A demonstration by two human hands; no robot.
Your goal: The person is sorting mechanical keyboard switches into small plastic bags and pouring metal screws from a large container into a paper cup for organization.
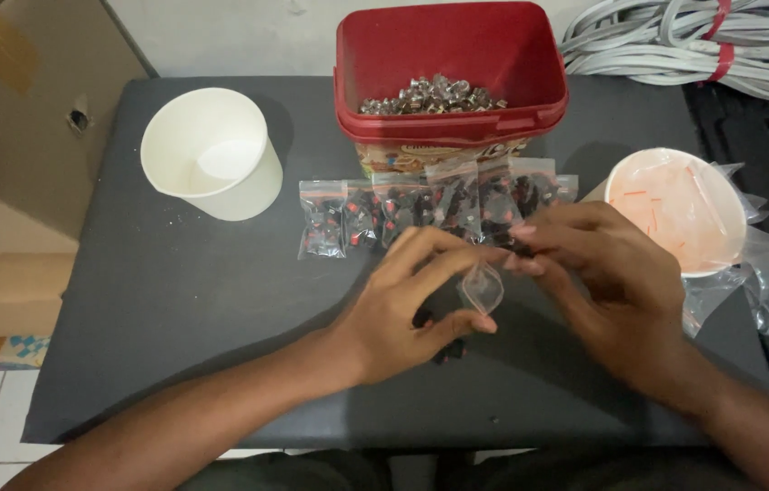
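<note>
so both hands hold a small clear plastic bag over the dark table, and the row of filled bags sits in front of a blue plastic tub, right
Not quite: the plastic tub is red, not blue, as the head view shows. The rest holds: the left hand and right hand hold the small clear plastic bag, with the row of filled bags before the tub.

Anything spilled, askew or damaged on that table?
Nothing spilled or damaged. Filled bags lie in a loose, overlapping row before the red tub. Both the left hand and right hand hold a small clear bag. The white cup stands upright.
</note>
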